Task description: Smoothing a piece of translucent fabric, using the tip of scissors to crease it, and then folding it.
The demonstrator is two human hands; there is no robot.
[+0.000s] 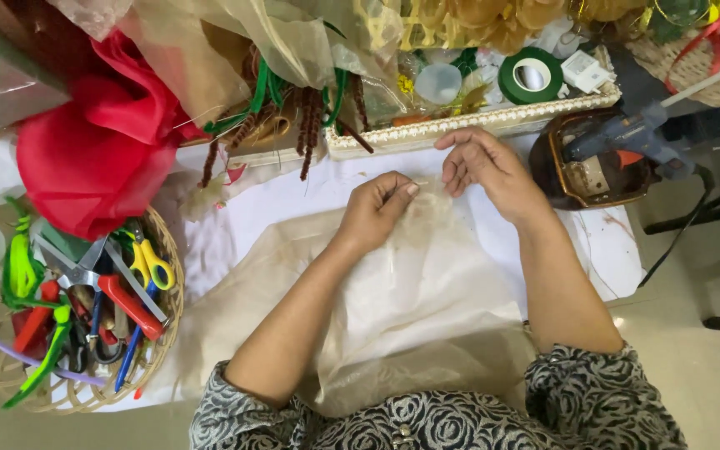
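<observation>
While both hands are pinching it, the sheer beige fabric [393,283] is looking light, limp and snag-prone: left hand [374,210] gathering a fold, right hand [483,167] nipping the edge just beside it.

Craft workspace, probably in a home. Evidence: woven basket [168,292] of scissors [147,260] and pens at near left; glue gun [631,133] at far right; green floral tape [530,75] in a tray [460,125]; sheer fabrics over the table [602,250].

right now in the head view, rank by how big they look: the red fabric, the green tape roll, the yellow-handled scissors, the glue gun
1. red fabric
2. glue gun
3. green tape roll and yellow-handled scissors: look about alike, and the scissors' blades are hidden in the basket, so unranked.
</observation>
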